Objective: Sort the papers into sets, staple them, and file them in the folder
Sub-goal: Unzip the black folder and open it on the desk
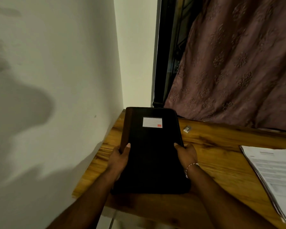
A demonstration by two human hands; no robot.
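- Folder (152, 154), black and closed with a white label (152, 122) on its cover, sits at 6 o'clock in our view. It runs lengthwise toward 12 over the left end of the counter (221, 139), close to the wall (56, 80) at 9 o'clock.
- Our left grip (120, 157) pinches the spine edge at the cover's 9 o'clock, thumb on top and fingers hidden beneath. Our right grip (186, 154) pinches the opposite edge at 3 o'clock in the same way. Neither lies spread flat.
- We cannot tell whether the far end rests on the counter or is held clear. The near end seems to jut past the counter's edge at 6 o'clock, so if we let go here, the folder may tip off.
- With the spine on the left, the cover would open toward 9 o'clock, where the wall stands near and the counter ends. It could strike the wall or hang unsupported and drag the folder sideways.
- Papers (274, 176) lie at 4 o'clock, well apart from the folder, in a fanned stack that runs out of view near the counter's front edge. A careless sweep of our right forearm could scatter the sheets or push them over.
- No staple shows on that stack, so we judge the sets unmade, and filing now would put loose pages away.
- A small pale box (187, 129) lies at the folder's 1 o'clock, near its right edge. Shifting the folder toward 3 o'clock could knock it toward the curtain (238, 63).
- Dim light blurs the print, so we risk mis-sorting.
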